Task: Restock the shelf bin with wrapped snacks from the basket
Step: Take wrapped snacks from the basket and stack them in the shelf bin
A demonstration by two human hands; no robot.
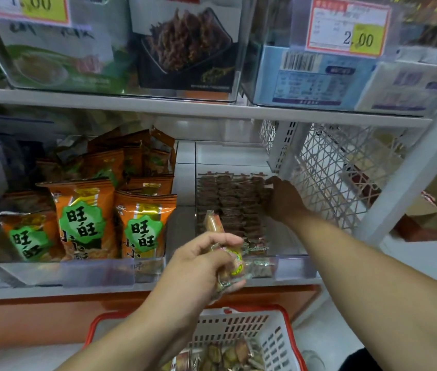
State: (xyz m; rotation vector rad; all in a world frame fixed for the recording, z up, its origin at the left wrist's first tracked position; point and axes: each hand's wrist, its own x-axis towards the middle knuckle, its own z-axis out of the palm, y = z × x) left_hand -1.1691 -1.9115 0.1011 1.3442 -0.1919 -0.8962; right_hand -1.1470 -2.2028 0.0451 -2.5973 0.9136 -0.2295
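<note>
Low at the frame's bottom edge, the basket [273, 341] holds more wrapped snacks [228, 354]. Above it, the left hand [198, 266] curls its fingers round a small bunch of snacks [228, 261], in front of the clear bin [295, 266]. Inside the bin, the right hand [281, 202] rests against the stacked rows [228, 199]; whether it pinches anything I cannot tell. Best to steady the rows, then lay new packets flat in the bin's front gap. Left of the bin, orange bags [142, 223] crowd close; the shelf above limits headroom.
</note>
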